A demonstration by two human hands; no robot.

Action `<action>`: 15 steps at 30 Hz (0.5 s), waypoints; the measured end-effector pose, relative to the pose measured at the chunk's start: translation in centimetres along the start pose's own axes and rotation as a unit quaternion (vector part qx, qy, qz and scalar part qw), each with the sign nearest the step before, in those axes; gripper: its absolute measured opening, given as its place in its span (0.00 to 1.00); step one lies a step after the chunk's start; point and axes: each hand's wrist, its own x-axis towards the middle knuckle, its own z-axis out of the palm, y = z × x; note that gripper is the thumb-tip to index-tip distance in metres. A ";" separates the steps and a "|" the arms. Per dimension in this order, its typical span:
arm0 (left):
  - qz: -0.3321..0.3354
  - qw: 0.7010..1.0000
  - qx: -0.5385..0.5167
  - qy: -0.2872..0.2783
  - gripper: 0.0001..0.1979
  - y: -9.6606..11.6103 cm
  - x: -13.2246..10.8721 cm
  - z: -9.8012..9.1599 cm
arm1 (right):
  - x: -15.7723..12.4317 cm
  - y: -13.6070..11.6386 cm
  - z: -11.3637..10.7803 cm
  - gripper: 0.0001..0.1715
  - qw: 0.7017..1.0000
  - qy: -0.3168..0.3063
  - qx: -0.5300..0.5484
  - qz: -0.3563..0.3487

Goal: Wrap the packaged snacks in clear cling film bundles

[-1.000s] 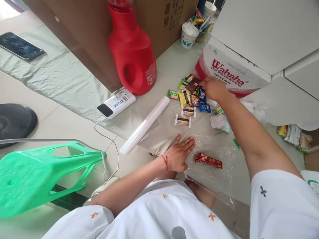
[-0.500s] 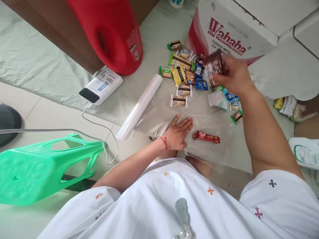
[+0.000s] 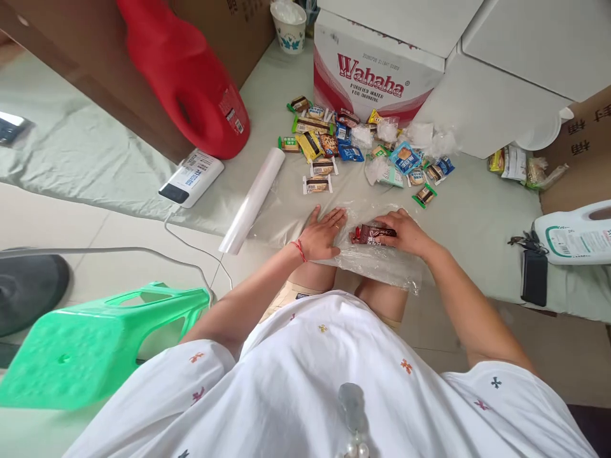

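Note:
My left hand (image 3: 321,236) lies flat with its fingers spread on a sheet of clear plastic film (image 3: 382,264). The sheet runs from a roll of film (image 3: 252,202) on the left. My right hand (image 3: 405,232) has its fingers on a dark brown snack packet (image 3: 372,234), which it holds down low over the sheet. Under the packet lies a red-wrapped snack bar (image 3: 354,236), only its left end showing. Behind both hands several small wrapped snacks are heaped, among them a blue packet (image 3: 405,158) and a yellow one (image 3: 309,146).
A white and red carton (image 3: 377,76) stands behind the snacks. To the left are a red jug (image 3: 191,89), a white power bank (image 3: 191,178) with a cable, and a green stool (image 3: 71,350). A white bottle (image 3: 573,235) and a black phone-like object (image 3: 533,277) lie at the right.
My right hand has come down from near the carton with the brown packet, laying it over the red bar. My left hand stays flat on the film. The view has shifted.

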 end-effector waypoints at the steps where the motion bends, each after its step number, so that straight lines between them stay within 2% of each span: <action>1: 0.000 1.000 -0.007 0.000 0.49 -0.1 -0.1 -0.1 | -0.7 -0.2 0.4 0.32 0.999 0.039 -0.016 0.007; 3: 0.003 1.000 -0.025 0.001 0.48 -0.2 -0.3 -0.4 | -2.8 -1.0 1.1 0.33 0.994 0.102 -0.028 0.005; 5: 0.010 0.999 -0.038 0.000 0.46 -0.3 -0.5 -0.7 | -5.5 -2.1 2.4 0.34 0.991 0.130 -0.037 -0.009; 8: 0.028 0.999 -0.040 -0.008 0.43 -0.7 -0.8 -0.9 | -9.6 -3.4 5.5 0.36 0.991 0.110 -0.074 -0.018; 10: 0.042 0.998 -0.036 -0.019 0.41 -1.0 -1.0 -1.0 | -11.5 -3.6 7.6 0.29 0.990 0.099 -0.099 0.003; 13: 0.062 0.997 -0.028 -0.043 0.38 -1.3 -1.2 -1.2 | -12.5 -2.8 8.8 0.20 0.988 0.123 -0.093 0.029; 15: 0.068 0.996 -0.024 -0.053 0.37 -1.4 -1.4 -1.4 | -12.0 -1.9 7.9 0.19 0.987 0.143 -0.070 0.023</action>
